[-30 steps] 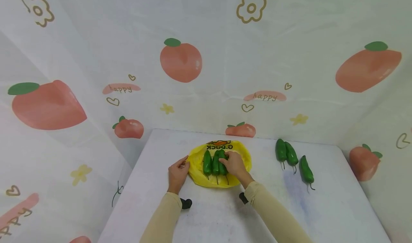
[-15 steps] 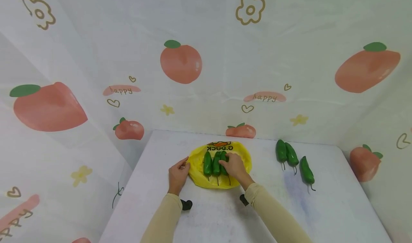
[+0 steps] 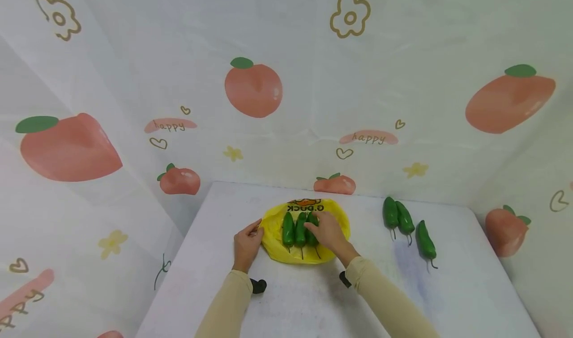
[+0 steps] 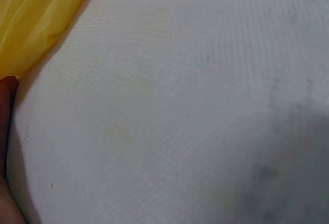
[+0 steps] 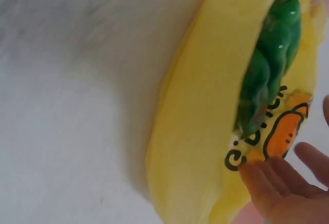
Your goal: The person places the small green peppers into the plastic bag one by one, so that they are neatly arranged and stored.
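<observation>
A yellow plastic bag printed with a duck and lettering lies spread in the head view, with three green peppers side by side on it, stems toward the person. At its left edge my left hand pinches the plastic between thumb and fingers. My right hand is over the bag's right part, beside the rightmost pepper, which it partly hides. In the right wrist view the fingers are extended and apart from the peppers. The left wrist view shows mostly table and a corner of the bag.
To the right on the white table lie two touching green peppers and a single green pepper nearer the person. A white sheet with fruit prints stands behind the table and along its sides.
The rightmost pepper on the bag has shifted slightly right, away from the middle one. My right hand has moved a little right and its fingers have let go. My left hand stays at the bag's edge.
</observation>
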`<state>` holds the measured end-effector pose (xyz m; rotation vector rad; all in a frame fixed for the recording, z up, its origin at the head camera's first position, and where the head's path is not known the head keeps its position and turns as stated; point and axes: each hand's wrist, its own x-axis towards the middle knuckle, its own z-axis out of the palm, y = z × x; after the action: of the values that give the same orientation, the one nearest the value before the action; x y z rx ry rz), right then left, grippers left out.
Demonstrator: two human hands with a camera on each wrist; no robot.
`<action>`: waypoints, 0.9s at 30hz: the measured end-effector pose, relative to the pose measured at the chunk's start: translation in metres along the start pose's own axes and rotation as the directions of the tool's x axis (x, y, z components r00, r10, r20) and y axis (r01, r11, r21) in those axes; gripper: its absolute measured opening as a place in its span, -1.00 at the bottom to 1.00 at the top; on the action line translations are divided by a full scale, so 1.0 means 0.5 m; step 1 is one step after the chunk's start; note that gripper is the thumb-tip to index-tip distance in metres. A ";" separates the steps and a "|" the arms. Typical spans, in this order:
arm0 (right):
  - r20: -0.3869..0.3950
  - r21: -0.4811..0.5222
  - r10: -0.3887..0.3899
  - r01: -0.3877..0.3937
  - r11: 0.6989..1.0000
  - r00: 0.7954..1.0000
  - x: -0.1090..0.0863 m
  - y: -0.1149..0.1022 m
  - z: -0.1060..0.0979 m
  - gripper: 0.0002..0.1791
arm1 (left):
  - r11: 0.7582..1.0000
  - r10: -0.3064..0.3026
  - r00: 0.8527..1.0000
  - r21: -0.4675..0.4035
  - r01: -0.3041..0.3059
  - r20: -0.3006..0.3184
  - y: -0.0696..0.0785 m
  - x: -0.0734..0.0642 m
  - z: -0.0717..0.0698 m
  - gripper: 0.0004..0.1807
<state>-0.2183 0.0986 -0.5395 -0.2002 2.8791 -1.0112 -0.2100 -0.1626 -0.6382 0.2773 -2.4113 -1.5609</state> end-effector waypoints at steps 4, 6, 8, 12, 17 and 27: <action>-0.054 -0.121 -0.087 0.080 0.989 0.995 -0.005 0.006 -0.001 -0.39 | 1.000 0.001 1.000 -0.002 -0.001 0.002 0.002 -0.001 -0.001 -0.67; -0.085 -0.173 -0.131 0.115 0.978 0.988 -0.007 0.010 -0.001 -0.37 | 1.000 0.000 1.000 -0.006 0.000 0.003 0.002 -0.001 -0.001 -0.67; -0.109 -0.234 -0.171 0.142 0.962 0.979 -0.008 0.015 -0.001 -0.35 | 1.000 -0.002 1.000 -0.006 0.002 0.001 0.002 -0.001 -0.001 -0.68; -0.115 -0.359 -0.200 0.147 0.922 0.973 -0.008 0.028 -0.004 -0.27 | 1.000 0.002 1.000 0.001 -0.002 -0.006 0.002 -0.003 -0.001 -0.67; -0.076 -0.404 -0.161 0.117 0.907 0.984 -0.010 0.039 -0.013 -0.17 | 1.000 0.000 1.000 0.015 0.000 -0.016 0.003 -0.005 -0.002 -0.67; -0.079 -0.446 -0.179 0.125 0.886 0.981 -0.022 0.062 -0.029 -0.07 | 1.000 0.006 1.000 -0.003 -0.006 -0.008 0.010 -0.006 -0.002 -0.67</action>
<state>-0.2121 0.1332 -0.5471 -0.4140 3.2045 -0.3757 -0.2071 -0.1605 -0.6333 0.2752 -2.4014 -1.5576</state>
